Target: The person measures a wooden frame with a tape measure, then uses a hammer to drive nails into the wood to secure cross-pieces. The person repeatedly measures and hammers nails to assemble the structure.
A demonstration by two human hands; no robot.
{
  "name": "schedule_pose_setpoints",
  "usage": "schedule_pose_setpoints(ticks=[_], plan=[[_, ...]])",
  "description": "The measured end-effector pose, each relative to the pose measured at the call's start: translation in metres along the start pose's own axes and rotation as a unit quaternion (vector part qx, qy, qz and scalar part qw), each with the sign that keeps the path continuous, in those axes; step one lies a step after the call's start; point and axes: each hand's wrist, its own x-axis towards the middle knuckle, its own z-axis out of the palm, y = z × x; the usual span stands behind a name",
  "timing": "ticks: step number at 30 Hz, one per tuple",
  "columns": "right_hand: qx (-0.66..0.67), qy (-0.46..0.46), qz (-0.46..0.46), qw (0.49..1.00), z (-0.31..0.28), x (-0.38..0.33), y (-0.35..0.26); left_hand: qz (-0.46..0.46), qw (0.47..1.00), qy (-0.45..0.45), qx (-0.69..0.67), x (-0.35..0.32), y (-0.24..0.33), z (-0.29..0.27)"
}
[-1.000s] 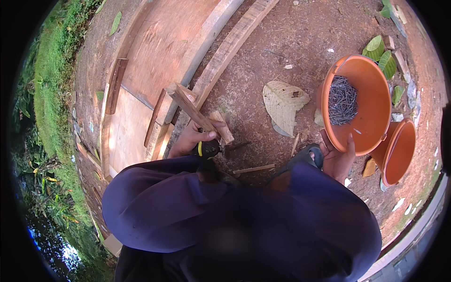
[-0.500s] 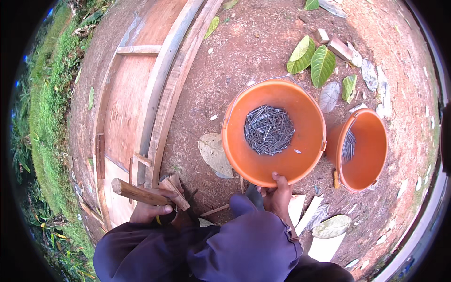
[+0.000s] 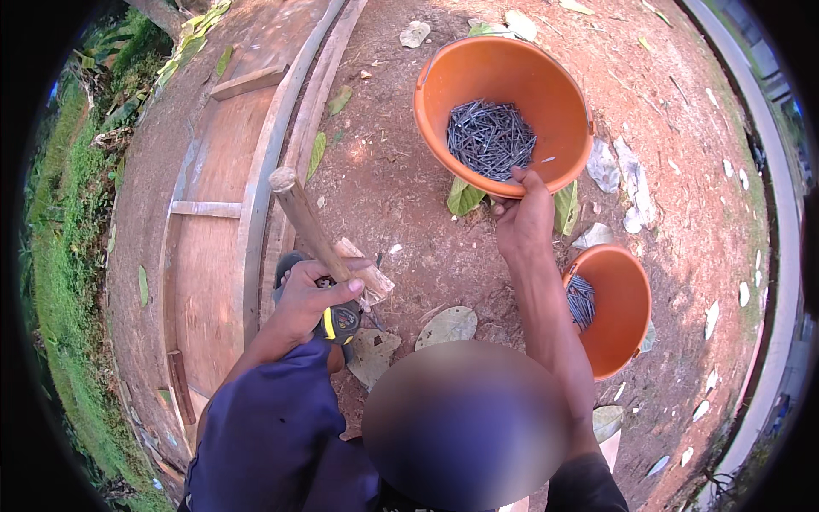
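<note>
The right hand (image 3: 525, 224) reaches far forward, its fingers curled over the near rim of the big orange basin (image 3: 444, 64), thumb on the outside, so it grips the edge. That basin looks like thin plastic, light in itself but probably weighted by its load, and the rim is the natural place to take it; a one-handed hold there may let the wall flex. In it lies a dark heap of nails (image 3: 490, 136), loose, stiff and sharp, likely to slide if the basin tips.

The left hand (image 3: 314, 294) is closed in a fist around the wooden handle (image 3: 300, 215) of a tool, which slants up and to the far left; the head end is hidden under the fist, so it cannot be told what kind it is. A short block of wood (image 3: 368, 275) sits just beside the knuckles.

To the right of the right forearm stands a smaller orange basin (image 3: 627, 328) with fewer nails (image 3: 581, 300) against its left wall. Dry leaves (image 3: 449, 325) lie on the red dirt (image 3: 674, 128). On the left runs a frame of planks (image 3: 213, 239), with grass (image 3: 64, 247) beyond.
</note>
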Motion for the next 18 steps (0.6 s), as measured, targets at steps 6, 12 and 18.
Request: schedule_pose_setpoints(ticks=[6, 12, 18], plan=[[0.008, 0.021, -0.044, 0.999, 0.024, 0.208, -0.066, -0.128, 0.992, -0.014, -0.006, 0.045, -0.039, -0.035], [0.038, 0.047, -0.069, 0.996, 0.05, 0.243, -0.024, -0.165, 0.984, 0.004, -0.07, 0.083, -0.08, -0.081], [-0.58, -0.241, 0.057, 0.776, 0.102, 0.077, 0.009, -0.197, 0.966, -0.074, -0.152, 0.176, -0.092, -0.043]])
